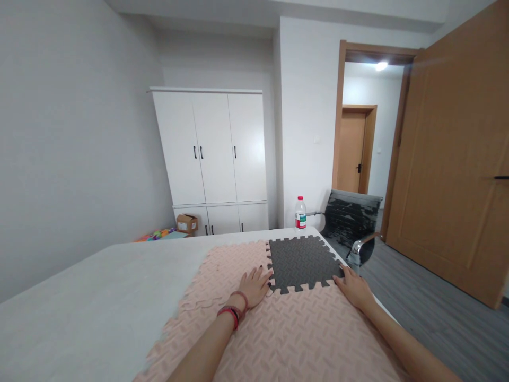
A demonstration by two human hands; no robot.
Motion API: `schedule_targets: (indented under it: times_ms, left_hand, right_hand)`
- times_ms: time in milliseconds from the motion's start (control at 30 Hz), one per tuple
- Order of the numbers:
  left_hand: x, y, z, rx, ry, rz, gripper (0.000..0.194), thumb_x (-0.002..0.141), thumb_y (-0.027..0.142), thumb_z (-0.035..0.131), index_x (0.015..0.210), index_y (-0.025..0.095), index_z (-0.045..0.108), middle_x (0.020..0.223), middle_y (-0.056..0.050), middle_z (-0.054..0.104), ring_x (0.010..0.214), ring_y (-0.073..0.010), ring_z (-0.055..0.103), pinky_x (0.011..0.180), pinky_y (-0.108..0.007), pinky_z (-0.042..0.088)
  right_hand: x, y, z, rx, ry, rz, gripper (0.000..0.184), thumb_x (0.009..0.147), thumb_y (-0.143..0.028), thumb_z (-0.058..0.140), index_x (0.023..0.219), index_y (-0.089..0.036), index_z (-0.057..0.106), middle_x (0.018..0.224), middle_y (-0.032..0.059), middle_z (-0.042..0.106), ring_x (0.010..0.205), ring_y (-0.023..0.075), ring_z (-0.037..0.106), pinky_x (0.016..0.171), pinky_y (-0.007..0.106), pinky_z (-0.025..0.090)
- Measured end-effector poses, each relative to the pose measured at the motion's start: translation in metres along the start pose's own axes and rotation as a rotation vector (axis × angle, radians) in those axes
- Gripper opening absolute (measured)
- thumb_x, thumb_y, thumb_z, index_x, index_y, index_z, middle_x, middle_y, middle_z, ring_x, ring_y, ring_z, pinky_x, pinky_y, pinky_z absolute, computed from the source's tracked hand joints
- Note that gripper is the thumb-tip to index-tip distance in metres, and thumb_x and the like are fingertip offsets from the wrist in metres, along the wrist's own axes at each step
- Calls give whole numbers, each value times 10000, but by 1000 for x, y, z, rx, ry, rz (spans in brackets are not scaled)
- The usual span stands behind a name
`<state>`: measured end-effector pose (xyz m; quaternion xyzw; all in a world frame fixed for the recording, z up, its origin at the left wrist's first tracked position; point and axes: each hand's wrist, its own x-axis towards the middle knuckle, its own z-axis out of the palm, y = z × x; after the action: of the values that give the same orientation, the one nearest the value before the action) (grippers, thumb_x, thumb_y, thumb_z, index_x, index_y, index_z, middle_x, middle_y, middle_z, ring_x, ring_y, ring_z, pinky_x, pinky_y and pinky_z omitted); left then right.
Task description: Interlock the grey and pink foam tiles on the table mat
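A dark grey foam mat tile (pixel 304 262) with jigsaw edges lies at the far right end of pink foam mat tiles (pixel 302 334) on a white table. My left hand (pixel 253 286) rests flat with fingers spread on the pink foam, its fingertips at the grey tile's left edge. Bracelets circle that wrist. At the grey tile's near right corner, my right hand (pixel 353 285) lies with fingers stretched out, touching the corner. The teeth on the grey tile's near side sit against the pink foam; whether they are fully interlocked I cannot tell.
A plastic bottle (pixel 300 213) with a red cap stands at the table's far edge. Beyond the right edge is a worn black chair (pixel 350 225). The white tabletop (pixel 91 302) extends left. A white cabinet (pixel 214 154), a cardboard box (pixel 186 224) and an open wooden door (pixel 453 159) are farther off.
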<state>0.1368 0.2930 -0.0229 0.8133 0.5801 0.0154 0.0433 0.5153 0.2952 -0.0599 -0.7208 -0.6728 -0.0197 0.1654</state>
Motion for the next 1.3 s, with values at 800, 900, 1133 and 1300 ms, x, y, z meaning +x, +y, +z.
schedule_targets:
  times_ms: [800, 900, 1133, 1300]
  left_hand:
    - [37, -29, -1, 26, 156, -68, 505, 867, 385, 272, 1367, 370, 338, 1464, -53, 360, 1336, -291, 297, 1043, -577, 231]
    - [36, -29, 2, 12, 162, -78, 513, 875, 396, 238, 1380, 357, 320, 1484, -56, 325, 1353, -292, 268, 1056, -588, 198]
    - [39, -33, 3, -55, 140, -94, 554, 859, 427, 247, 1404, 335, 268, 1503, -65, 285, 1374, -286, 234, 1073, -594, 173]
    - [41, -37, 2, -119, 99, -94, 581, 853, 414, 246, 1425, 313, 209, 1513, -61, 258, 1387, -235, 213, 1095, -577, 146]
  right_hand:
    - [10, 8, 4, 135, -10, 15, 685, 834, -552, 362, 1361, -114, 375, 1354, 133, 466, 1213, 252, 469, 1021, 352, 335]
    - [25, 11, 5, 205, -61, 58, 656, 834, -538, 387, 1336, -118, 415, 1352, 132, 470, 1220, 251, 463, 1025, 355, 332]
    - [69, -1, 18, 263, -75, 135, 627, 873, -487, 330, 1339, -74, 404, 1320, 158, 501, 1196, 256, 492, 979, 367, 385]
    - [79, -8, 23, 267, -62, 158, 560, 868, -466, 346, 1311, -139, 448, 1261, 110, 560, 1132, 251, 547, 965, 365, 402]
